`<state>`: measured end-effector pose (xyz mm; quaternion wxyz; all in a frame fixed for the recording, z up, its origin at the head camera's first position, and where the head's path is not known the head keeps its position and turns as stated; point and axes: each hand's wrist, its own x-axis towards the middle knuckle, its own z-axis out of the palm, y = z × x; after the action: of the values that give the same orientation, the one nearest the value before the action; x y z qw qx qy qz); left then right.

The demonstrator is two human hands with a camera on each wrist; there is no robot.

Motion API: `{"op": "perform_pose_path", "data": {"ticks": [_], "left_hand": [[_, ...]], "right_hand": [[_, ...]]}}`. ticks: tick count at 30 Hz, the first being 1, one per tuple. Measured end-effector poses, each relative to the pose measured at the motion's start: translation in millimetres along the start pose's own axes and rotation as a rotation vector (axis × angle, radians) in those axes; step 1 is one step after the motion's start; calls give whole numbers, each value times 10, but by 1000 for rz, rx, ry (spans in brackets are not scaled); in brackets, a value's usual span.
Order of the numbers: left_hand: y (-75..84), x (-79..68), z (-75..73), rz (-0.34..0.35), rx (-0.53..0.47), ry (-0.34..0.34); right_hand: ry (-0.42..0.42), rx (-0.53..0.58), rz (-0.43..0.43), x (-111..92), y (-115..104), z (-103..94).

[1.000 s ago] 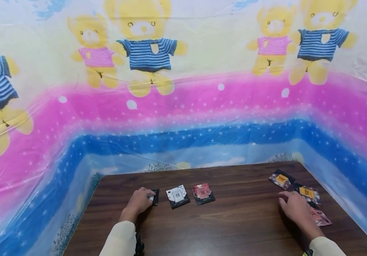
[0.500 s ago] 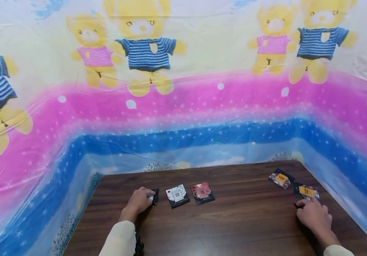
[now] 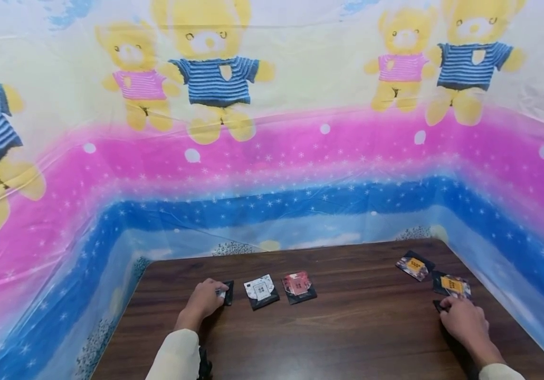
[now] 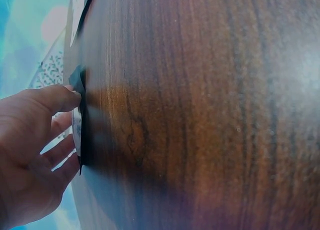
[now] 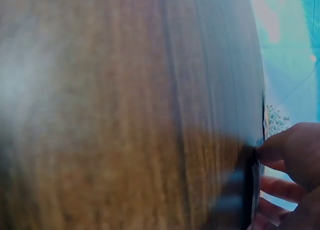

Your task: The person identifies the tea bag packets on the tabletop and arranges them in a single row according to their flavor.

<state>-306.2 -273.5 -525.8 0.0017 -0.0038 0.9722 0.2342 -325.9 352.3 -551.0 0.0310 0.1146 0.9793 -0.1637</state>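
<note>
At the left of the table my left hand (image 3: 207, 297) holds a small flat black-and-white sachet (image 3: 229, 293), mostly covered by the fingers. The left wrist view shows the thumb and fingertips along the edges of this sachet (image 4: 77, 127). To its right lie a white-and-black sachet (image 3: 261, 291) and a red-and-black sachet (image 3: 299, 287). On the right side, my right hand (image 3: 465, 320) grips another flat sachet (image 5: 254, 185), of which a dark corner shows in the head view. Just behind that hand lies an orange-labelled sachet (image 3: 452, 285).
A second orange-labelled sachet (image 3: 414, 265) lies farther back, near the rear right corner of the brown wood-grain table (image 3: 347, 322). A bear-printed cloth (image 3: 272, 158) hangs around the table's back and sides.
My right hand has moved right and toward the front, over the red sachet, and its fingers have closed on it. The left hand stays at its sachet.
</note>
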Motion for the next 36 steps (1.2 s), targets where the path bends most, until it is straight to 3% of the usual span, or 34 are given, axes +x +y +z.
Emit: {"op": "perform_pose_path", "data": {"ticks": [17, 36], "left_hand": [[11, -2, -24, 1, 4, -10], [27, -3, 5, -18, 11, 7]], "right_hand": [[76, -41, -111, -18, -123, 35], [97, -49, -212, -38, -389, 149]]}}
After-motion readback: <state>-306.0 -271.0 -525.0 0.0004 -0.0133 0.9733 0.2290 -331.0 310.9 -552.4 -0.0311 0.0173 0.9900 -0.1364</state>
